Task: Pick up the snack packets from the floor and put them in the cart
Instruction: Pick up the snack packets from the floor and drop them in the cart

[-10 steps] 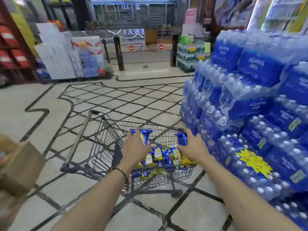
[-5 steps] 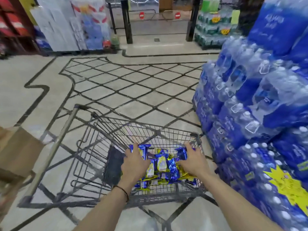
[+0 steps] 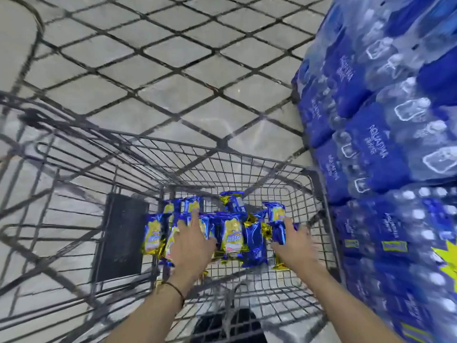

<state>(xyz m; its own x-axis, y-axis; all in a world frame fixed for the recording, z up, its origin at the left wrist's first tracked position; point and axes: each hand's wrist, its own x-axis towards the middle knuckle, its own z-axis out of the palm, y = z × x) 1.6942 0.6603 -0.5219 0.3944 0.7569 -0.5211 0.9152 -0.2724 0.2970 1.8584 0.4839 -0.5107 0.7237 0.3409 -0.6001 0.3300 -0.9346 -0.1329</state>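
Several blue and gold snack packets (image 3: 232, 233) lie in a row on the bottom of the wire shopping cart (image 3: 247, 158). Both my hands are down inside the basket. My left hand (image 3: 190, 246) rests on top of the packets at the left of the row, its fingers spread and fairly straight. My right hand (image 3: 293, 246) is at the right end of the row, with thumb and fingers round a blue packet (image 3: 278, 232). The picture is blurred by motion.
Stacked shrink-wrapped packs of water bottles (image 3: 383, 144) rise close against the cart's right side. A black panel (image 3: 121, 236) hangs in the cart to the left of the packets. Grey tiled floor with dark lines (image 3: 173, 70) lies beyond the cart.
My view has tilted down and moved closer over the cart. Both hands have lowered the bunch of packets to the basket bottom, and my left fingers have spread out flat.
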